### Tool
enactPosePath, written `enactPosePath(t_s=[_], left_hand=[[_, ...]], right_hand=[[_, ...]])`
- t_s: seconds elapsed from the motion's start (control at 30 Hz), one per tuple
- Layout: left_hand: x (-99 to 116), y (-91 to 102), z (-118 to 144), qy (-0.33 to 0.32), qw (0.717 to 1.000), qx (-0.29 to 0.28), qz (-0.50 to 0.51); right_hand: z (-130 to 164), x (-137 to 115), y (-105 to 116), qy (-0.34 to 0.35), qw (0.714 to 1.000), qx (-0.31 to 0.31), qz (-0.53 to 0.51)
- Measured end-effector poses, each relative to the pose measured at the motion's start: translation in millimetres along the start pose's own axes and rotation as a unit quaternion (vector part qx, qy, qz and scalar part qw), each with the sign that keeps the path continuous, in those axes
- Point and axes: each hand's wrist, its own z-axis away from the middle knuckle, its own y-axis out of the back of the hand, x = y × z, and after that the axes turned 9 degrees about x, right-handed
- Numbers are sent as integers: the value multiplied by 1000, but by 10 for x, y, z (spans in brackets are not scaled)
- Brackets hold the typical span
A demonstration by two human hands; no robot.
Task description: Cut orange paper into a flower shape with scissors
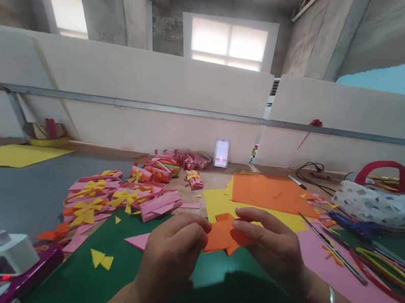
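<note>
"Where's the orange paper [221, 237], from your end?"

"I have it above the far part of the green mat [86, 290], between my two hands."

"And the grip?"

"My left hand [175, 248] is pinched on the paper's left edge. My right hand [273, 241] lays its fingers along the right edge; its thumb is hidden from me, so I can't tell whether it clamps."

"What's on the mat?"

"Yellow scraps [96, 258] on its left part, and a pink triangle [136, 240] partly behind my left hand."

"And around it?"

"Beyond its left edge I see pink bundles [160, 205] with yellow bows [85, 212]; nearer, left of it, a charger [9, 253] on a power strip [41, 269]. Past its far edge, an orange sheet [273, 192] overlaps a yellow sheet [213, 201], and farther back a phone [221, 153] stands upright."
</note>
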Motion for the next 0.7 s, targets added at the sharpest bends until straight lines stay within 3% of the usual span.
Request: enactPosePath(t_s=[0.2, 0.43, 0.57, 0.7], left_hand=[[-28, 10, -15, -15, 1000, -13, -13], [-270, -100, 64, -17, 991, -125, 39], [-334, -130, 96, -8, 989, -143, 35], [-268, -117, 66, 24, 982, -185, 37]], right_hand=[[-22, -12, 14, 39, 999, -17, -1], [-28, 28, -1, 64, 997, -20, -40], [-5, 54, -20, 36, 997, -36, -59], [19, 39, -28, -3, 995, -55, -82]])
